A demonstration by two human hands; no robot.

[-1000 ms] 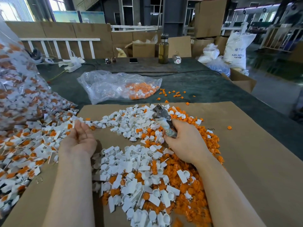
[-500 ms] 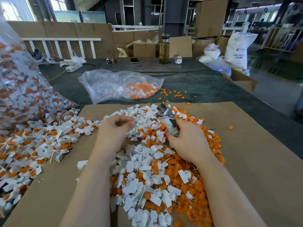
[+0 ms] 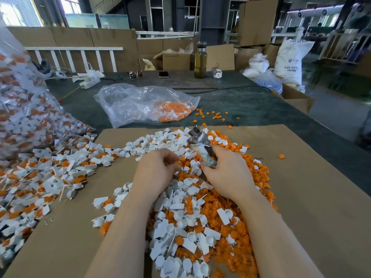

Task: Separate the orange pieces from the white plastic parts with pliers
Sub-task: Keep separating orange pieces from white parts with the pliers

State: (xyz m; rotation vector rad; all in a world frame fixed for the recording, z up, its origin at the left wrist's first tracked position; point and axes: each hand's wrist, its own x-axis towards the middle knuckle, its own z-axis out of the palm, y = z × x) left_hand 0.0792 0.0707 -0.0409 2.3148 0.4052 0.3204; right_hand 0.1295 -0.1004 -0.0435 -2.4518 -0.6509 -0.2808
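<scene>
My right hand (image 3: 226, 173) grips the handles of the pliers (image 3: 197, 140), whose metal jaws point up and away over the pile. Just to their left, my left hand (image 3: 158, 169) has its fingers curled and pinches a small white plastic part, mostly hidden by the fingers. Both hands hover over a heap of separated white parts and orange pieces (image 3: 186, 217) on the cardboard sheet (image 3: 311, 197). A second spread of white parts with orange pieces still in them (image 3: 50, 177) lies to the left.
A large clear bag of unsorted parts (image 3: 24, 109) leans at the far left. Behind the cardboard lies a clear bag holding orange pieces (image 3: 144, 105), with loose orange pieces (image 3: 212, 115) beside it. At the table's back stand a bottle (image 3: 200, 61) and a phone (image 3: 163, 74).
My left hand moved from the left pile, palm up, to the right and curled its fingers over a part next to the pliers. The right hand stayed in place with the pliers.
</scene>
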